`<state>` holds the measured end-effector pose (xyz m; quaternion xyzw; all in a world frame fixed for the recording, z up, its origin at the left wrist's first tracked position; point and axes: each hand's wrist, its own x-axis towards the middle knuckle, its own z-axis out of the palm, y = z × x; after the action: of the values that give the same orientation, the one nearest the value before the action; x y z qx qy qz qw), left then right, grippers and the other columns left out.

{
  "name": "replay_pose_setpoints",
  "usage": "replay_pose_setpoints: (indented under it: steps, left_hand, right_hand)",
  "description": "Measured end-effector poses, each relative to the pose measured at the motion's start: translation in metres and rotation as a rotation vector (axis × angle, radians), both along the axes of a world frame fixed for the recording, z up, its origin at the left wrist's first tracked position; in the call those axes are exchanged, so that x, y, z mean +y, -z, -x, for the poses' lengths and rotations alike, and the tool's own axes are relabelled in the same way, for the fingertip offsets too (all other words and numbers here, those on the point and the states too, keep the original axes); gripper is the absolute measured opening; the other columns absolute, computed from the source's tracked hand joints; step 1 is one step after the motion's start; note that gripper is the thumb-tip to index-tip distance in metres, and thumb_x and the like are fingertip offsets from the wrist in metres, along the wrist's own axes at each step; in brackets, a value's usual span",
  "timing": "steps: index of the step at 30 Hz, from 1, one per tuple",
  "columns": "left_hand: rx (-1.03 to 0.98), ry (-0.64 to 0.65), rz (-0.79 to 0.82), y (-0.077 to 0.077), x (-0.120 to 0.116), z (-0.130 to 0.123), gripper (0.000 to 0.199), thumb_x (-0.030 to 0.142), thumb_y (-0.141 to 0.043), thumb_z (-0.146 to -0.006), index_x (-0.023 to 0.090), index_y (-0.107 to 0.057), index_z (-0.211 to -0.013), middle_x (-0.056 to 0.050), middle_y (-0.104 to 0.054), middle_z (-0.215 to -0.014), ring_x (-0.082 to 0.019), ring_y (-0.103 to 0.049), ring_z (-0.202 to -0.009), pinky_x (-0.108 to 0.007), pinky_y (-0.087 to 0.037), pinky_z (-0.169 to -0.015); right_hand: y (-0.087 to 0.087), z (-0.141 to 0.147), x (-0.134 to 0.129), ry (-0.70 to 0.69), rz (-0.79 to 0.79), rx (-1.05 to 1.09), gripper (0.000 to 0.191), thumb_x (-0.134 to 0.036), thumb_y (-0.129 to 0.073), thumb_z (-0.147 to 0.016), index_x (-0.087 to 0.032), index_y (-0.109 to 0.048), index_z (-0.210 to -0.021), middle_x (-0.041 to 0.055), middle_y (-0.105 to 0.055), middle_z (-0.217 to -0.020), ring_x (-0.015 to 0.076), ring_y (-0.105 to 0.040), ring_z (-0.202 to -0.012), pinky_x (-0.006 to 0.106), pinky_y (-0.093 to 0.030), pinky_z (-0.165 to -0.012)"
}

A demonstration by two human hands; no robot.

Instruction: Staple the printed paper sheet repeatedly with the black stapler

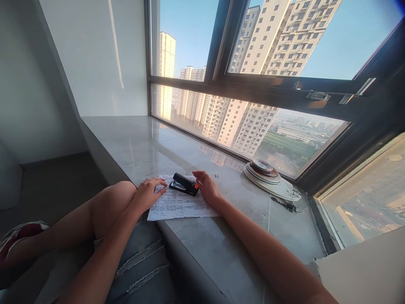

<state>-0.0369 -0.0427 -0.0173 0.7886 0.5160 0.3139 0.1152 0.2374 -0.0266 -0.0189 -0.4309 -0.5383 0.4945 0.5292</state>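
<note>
A black stapler (185, 185) with a small red mark at one end lies on printed sheets of paper (177, 209) on the grey stone windowsill. To its left, my left hand (151, 190) rests at the paper's edge, fingers stretched out and holding nothing. My right hand (205, 187) is at the stapler's right end, fingers extended and slightly curved, with its palm side toward the stapler. Whether it touches the stapler I cannot tell. Several loose staples (217, 175) lie on the stone just beyond my right hand.
A stack of plates (262, 171) stands by the window on the right, with a white oval board (289, 192) beneath or beside it. Keys (286, 205) lie in front of it. The sill (196, 240) ends at a front edge by my legs.
</note>
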Motion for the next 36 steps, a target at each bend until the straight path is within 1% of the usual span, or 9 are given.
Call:
replay_pose_setpoints:
  steps: [3, 6, 9, 12, 15, 18, 24, 32, 36]
  left_hand:
    - [0.0, -0.008, 0.006, 0.0, 0.0, 0.001, 0.023, 0.039, -0.057, -0.088, 0.029, -0.073, -0.101, -0.002, -0.067, -0.128, -0.03, -0.056, -0.124, -0.043, -0.043, -0.105]
    - [-0.006, -0.016, 0.01, 0.0, 0.0, 0.001, 0.022, 0.038, -0.057, -0.088, 0.03, -0.073, -0.1, -0.001, -0.067, -0.128, -0.029, -0.056, -0.123, -0.042, -0.043, -0.103]
    - [-0.011, -0.007, 0.01, 0.0, -0.001, 0.001, 0.023, 0.037, -0.056, -0.089, 0.028, -0.073, -0.101, -0.003, -0.067, -0.129, -0.028, -0.057, -0.121, -0.041, -0.044, -0.103]
    - [-0.014, -0.01, 0.001, 0.001, -0.001, 0.001, 0.024, 0.035, -0.054, -0.089, 0.027, -0.073, -0.102, -0.003, -0.067, -0.129, -0.028, -0.058, -0.121, -0.041, -0.044, -0.104]
    - [-0.02, -0.008, -0.013, 0.002, -0.001, 0.001, 0.023, 0.035, -0.055, -0.089, 0.028, -0.073, -0.101, -0.002, -0.068, -0.127, -0.028, -0.057, -0.123, -0.042, -0.043, -0.104]
    - [-0.027, 0.002, -0.02, 0.003, 0.0, 0.001, 0.022, 0.036, -0.055, -0.089, 0.029, -0.073, -0.1, -0.002, -0.068, -0.126, -0.027, -0.057, -0.122, -0.042, -0.043, -0.105]
    - [-0.04, -0.002, -0.024, 0.003, 0.0, 0.0, 0.022, 0.035, -0.056, -0.088, 0.026, -0.074, -0.099, -0.004, -0.069, -0.125, -0.027, -0.059, -0.119, -0.04, -0.043, -0.105]
    - [-0.025, -0.019, 0.015, -0.001, -0.004, -0.001, 0.025, 0.038, -0.054, -0.089, 0.028, -0.073, -0.102, -0.003, -0.067, -0.128, -0.028, -0.057, -0.122, -0.041, -0.044, -0.104]
    - [-0.011, -0.013, 0.016, -0.001, -0.004, 0.0, 0.027, 0.039, -0.053, -0.089, 0.028, -0.073, -0.103, -0.003, -0.067, -0.128, -0.028, -0.057, -0.122, -0.042, -0.045, -0.103]
  right_hand:
    - [0.005, -0.01, 0.009, 0.069, 0.061, 0.166, 0.049, -0.067, -0.047, -0.087, -0.023, -0.064, -0.101, 0.0095, -0.063, -0.132, 0.0234, -0.052, -0.132, 0.039, -0.043, -0.109]
    - [0.005, -0.024, 0.014, 0.107, 0.06, 0.178, 0.041, -0.061, -0.054, -0.084, -0.023, -0.066, -0.092, 0.0078, -0.067, -0.123, 0.0229, -0.057, -0.125, 0.039, -0.045, -0.107]
    - [-0.002, -0.042, 0.013, 0.141, -0.016, -0.064, 0.036, -0.055, -0.054, -0.086, -0.022, -0.069, -0.087, 0.0075, -0.07, -0.107, 0.0244, -0.063, -0.109, 0.041, -0.05, -0.097]
    - [-0.014, -0.059, 0.006, 0.104, -0.27, -0.503, 0.027, -0.045, -0.059, -0.086, -0.02, -0.07, -0.082, 0.0066, -0.07, -0.093, 0.0235, -0.063, -0.091, 0.039, -0.051, -0.086]
    - [-0.025, -0.066, -0.004, -0.082, -0.552, -0.747, 0.017, -0.033, -0.06, -0.089, -0.021, -0.071, -0.084, 0.007, -0.068, -0.095, 0.0209, -0.059, -0.088, 0.035, -0.049, -0.08]
    - [-0.028, -0.061, -0.008, -0.237, -0.656, -0.831, 0.012, -0.021, -0.058, -0.088, -0.021, -0.071, -0.088, 0.0065, -0.066, -0.096, 0.0193, -0.058, -0.09, 0.033, -0.047, -0.082]
    - [-0.022, -0.052, -0.002, -0.303, -0.579, -0.988, 0.014, -0.007, -0.056, -0.078, -0.018, -0.065, -0.083, 0.0017, -0.062, -0.081, 0.0143, -0.054, -0.075, 0.025, -0.042, -0.072]
    - [-0.043, -0.081, 0.0, -0.426, -0.508, -1.087, 0.008, -0.011, -0.06, -0.077, -0.018, -0.065, -0.076, 0.0, -0.062, -0.079, 0.012, -0.052, -0.071, 0.024, -0.04, -0.07]
    - [-0.046, -0.083, -0.002, -0.373, -0.409, -1.101, 0.008, -0.014, -0.062, -0.074, -0.018, -0.066, -0.079, -0.002, -0.059, -0.075, 0.0111, -0.049, -0.068, 0.023, -0.038, -0.066]
